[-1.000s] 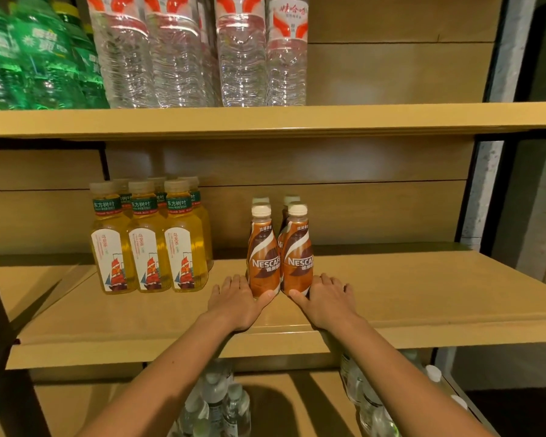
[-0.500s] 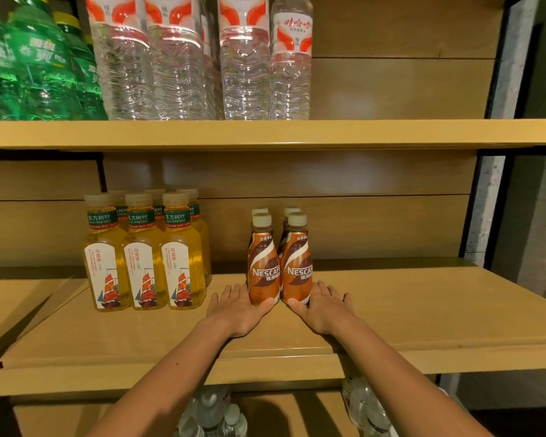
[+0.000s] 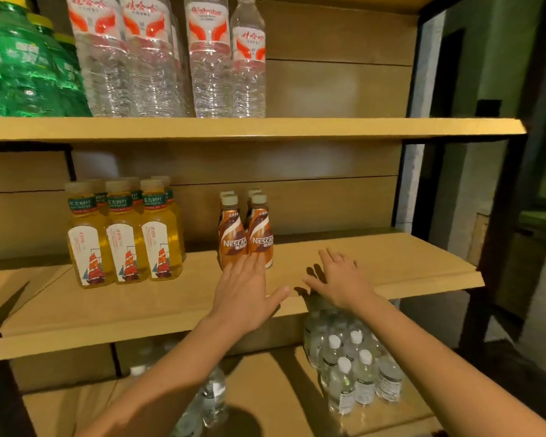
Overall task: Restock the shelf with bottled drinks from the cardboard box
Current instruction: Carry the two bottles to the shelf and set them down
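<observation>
Several brown Nescafe bottles stand in a tight group on the middle shelf. My left hand hovers in front of them with straight fingers, its fingertips overlapping the base of the front bottles. My right hand is spread flat over the shelf to the right of the bottles, apart from them. Both hands hold nothing. The cardboard box is out of view.
Yellow tea bottles stand left of the coffee on the same shelf. Large clear water bottles and green bottles fill the top shelf. Small clear bottles sit on the lower shelf. A black frame post bounds the right side.
Both hands have lifted off the bottles' sides and drawn back toward me, the right one shifting further right. The view has swung to the left and back.
</observation>
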The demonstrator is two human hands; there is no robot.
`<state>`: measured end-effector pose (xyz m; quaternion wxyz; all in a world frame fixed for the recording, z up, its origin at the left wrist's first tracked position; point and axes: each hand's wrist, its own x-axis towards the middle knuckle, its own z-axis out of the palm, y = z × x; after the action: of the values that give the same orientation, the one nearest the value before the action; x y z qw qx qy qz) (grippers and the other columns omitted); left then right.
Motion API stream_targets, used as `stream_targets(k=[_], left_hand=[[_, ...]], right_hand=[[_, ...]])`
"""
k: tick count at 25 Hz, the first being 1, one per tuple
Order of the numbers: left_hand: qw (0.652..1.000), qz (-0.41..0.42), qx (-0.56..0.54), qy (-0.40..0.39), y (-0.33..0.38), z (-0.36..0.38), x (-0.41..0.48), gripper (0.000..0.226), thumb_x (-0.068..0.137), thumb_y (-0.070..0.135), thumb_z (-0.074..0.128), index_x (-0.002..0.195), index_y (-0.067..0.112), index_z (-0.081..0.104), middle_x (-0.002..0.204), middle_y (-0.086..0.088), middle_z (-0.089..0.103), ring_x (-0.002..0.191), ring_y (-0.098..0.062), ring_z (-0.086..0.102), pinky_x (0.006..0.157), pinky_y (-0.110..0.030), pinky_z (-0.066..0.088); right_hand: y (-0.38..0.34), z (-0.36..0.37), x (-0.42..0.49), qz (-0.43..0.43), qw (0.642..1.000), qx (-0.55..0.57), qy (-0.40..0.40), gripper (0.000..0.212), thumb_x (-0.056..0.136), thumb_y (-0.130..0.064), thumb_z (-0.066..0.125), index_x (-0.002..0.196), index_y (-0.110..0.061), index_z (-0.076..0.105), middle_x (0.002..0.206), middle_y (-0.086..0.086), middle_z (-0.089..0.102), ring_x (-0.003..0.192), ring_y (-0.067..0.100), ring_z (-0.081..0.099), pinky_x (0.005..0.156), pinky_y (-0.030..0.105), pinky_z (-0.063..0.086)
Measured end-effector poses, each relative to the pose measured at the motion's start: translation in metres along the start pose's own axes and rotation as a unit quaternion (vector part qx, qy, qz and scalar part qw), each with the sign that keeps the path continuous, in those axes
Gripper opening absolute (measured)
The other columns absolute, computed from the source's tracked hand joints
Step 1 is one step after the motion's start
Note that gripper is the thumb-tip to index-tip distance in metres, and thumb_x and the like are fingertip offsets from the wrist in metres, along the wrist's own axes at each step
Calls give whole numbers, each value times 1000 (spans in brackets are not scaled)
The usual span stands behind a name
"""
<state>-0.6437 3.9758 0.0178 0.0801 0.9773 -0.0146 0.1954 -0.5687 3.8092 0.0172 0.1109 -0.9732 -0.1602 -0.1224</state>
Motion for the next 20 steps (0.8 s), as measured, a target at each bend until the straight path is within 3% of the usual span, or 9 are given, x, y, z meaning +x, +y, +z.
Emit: stream_targets(k=[4,8,14,17,20], left_hand=[[988,143,-47,-20,90,7,-3,78,92,60,32,151,16,9,159,-3,13,146,-19,13,118,-34,9],[960,246,-117,-70,217,45,-5,72,93,55,39,149,15,17,154,-3,26,141,-20,27,115,-33,21],[883,392,-200,-167,463,78,-57,64,91,47,50,145,22,28,148,0,39,134,-19,38,108,-34,33],[830,460,-227,-220,592,95,-82,52,89,44,56,136,27,40,139,3,49,127,-17,48,102,-38,43],[812,480,-215,-252,715,111,-101,50,89,45,55,133,24,46,135,0,53,121,-20,52,99,-39,45]], right_hand=[[68,-31,-69,61,997,-41,31,74,92,-58,37,148,-15,18,158,8,15,144,27,19,116,47,17],[173,-64,-164,183,978,-74,64,64,92,-53,42,145,-18,30,153,5,30,139,26,30,113,43,27],[357,-132,-352,404,903,-118,86,59,92,-51,43,141,-19,35,143,5,43,129,26,42,101,41,40],[445,-172,-436,476,866,-134,68,57,92,-52,45,138,-18,39,141,6,45,129,27,42,105,43,39],[526,-211,-496,512,841,-169,37,58,92,-53,44,137,-17,41,140,7,45,127,29,44,104,44,38]])
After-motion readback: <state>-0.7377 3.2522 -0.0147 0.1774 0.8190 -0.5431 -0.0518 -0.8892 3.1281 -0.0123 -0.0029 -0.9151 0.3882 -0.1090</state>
